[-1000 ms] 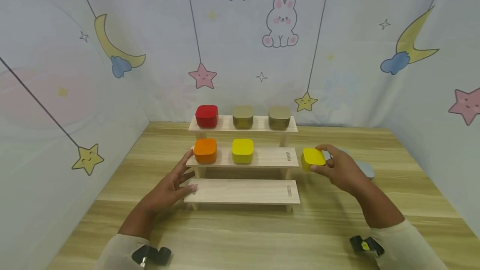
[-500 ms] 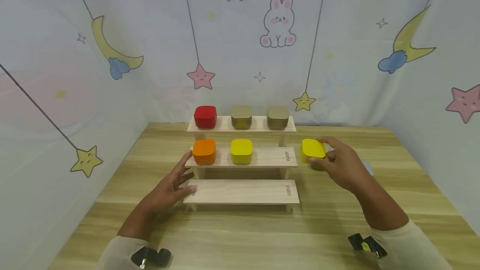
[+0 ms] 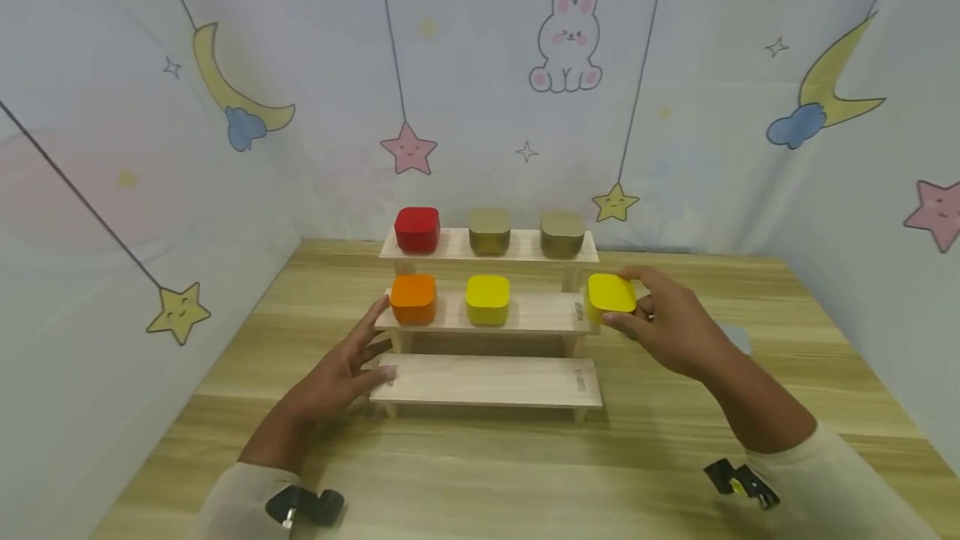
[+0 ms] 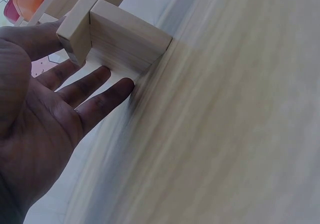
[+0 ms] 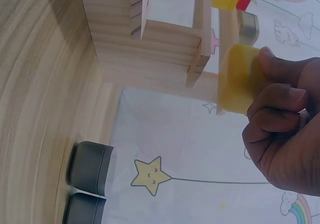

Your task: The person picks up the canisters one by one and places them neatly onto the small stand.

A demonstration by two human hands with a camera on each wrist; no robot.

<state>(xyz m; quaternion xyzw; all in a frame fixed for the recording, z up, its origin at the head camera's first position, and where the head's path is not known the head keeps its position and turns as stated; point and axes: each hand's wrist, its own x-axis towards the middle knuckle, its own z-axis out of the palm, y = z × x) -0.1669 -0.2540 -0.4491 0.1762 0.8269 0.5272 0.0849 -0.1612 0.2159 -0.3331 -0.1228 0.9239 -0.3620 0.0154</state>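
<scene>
My right hand (image 3: 671, 323) pinches a yellow rounded-square box (image 3: 610, 294) between thumb and fingers, at the right end of the middle shelf of a three-step wooden stand (image 3: 480, 380). Whether the box touches the shelf I cannot tell. In the right wrist view, that yellow box (image 5: 240, 79) appears beside the stand. My left hand (image 3: 337, 377) rests at the stand's left end, thumb on the lowest step, fingers extended by the middle one. An orange box (image 3: 413, 300) and another yellow box (image 3: 487, 301) sit on the middle step.
A red box (image 3: 417, 231) and two olive-beige boxes, one central (image 3: 489, 232) and one right (image 3: 562, 234), stand on the top step. Dark grey boxes (image 5: 90, 166) lie on the wooden table right of the stand. A patterned cloth (image 3: 480, 107) hangs behind.
My right hand has carried the yellow box leftward and slightly up, from beside the stand to the middle step's right end. My left hand has stayed put.
</scene>
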